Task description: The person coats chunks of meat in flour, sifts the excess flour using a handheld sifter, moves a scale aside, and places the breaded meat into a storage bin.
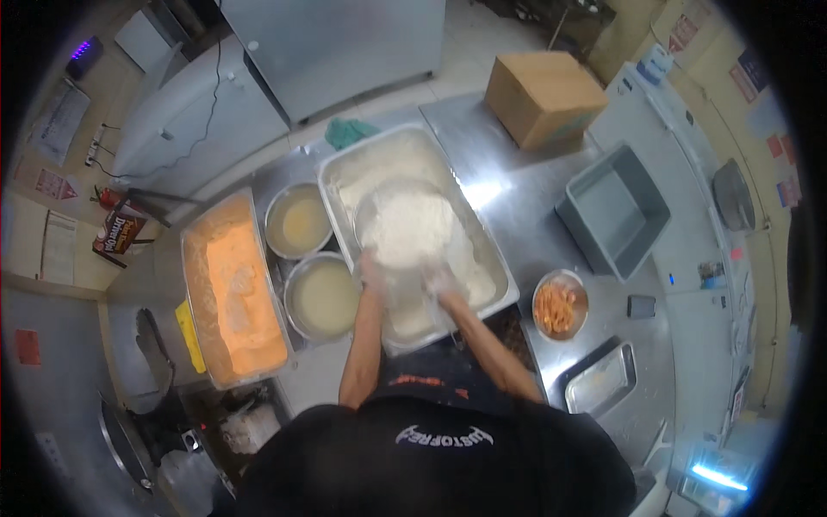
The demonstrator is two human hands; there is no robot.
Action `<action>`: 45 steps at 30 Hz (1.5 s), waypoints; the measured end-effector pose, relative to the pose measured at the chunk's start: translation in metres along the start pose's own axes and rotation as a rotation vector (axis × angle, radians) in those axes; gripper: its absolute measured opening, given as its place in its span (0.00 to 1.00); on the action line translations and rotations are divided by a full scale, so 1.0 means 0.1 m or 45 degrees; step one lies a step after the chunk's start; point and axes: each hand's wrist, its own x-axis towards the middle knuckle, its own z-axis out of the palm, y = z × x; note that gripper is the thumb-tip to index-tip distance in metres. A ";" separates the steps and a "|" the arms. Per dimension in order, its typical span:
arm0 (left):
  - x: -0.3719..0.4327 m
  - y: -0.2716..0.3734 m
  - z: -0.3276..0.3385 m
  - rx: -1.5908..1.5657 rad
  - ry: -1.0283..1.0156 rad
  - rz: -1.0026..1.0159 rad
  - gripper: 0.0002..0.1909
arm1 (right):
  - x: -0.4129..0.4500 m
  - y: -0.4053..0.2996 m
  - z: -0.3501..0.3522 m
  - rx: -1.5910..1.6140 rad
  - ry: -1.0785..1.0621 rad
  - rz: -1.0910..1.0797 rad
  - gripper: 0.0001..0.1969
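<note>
A large metal tray point(500, 298) of pale flour lies before me. Over it is a round sieve or shallow bowl point(413, 223) heaped with flour, blurred by motion. My left hand point(373, 271) is at its near left rim, and my right hand point(439, 279) at its near right. Both hands are floury and blurred, so their grip cannot be made out. Left of the tray stand two round metal bowls, one with thin yellowish liquid point(298, 221), one with paler liquid point(325, 297). Further left, a long tray point(187, 271) holds orange powder with a whitish coated piece on it.
On the steel worktop point(517, 213) to the right stand a bowl of orange-red marinated pieces point(557, 309), a deep grey bin point(620, 210), a small metal tray point(601, 381), a phone-like object point(641, 306) and a cardboard box point(546, 97). A green cloth point(349, 132) lies behind the flour tray.
</note>
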 end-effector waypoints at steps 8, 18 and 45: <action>0.36 -0.29 -0.54 0.112 0.103 0.025 0.22 | -0.18 -0.23 -0.11 -0.322 -0.156 0.027 0.18; 0.45 -0.25 -0.82 0.162 0.273 -0.081 0.20 | -0.19 -0.32 0.12 0.129 -0.155 0.183 0.16; 0.65 -0.02 -0.82 0.317 0.079 0.138 0.24 | -0.17 -0.80 0.04 0.238 -0.285 0.466 0.15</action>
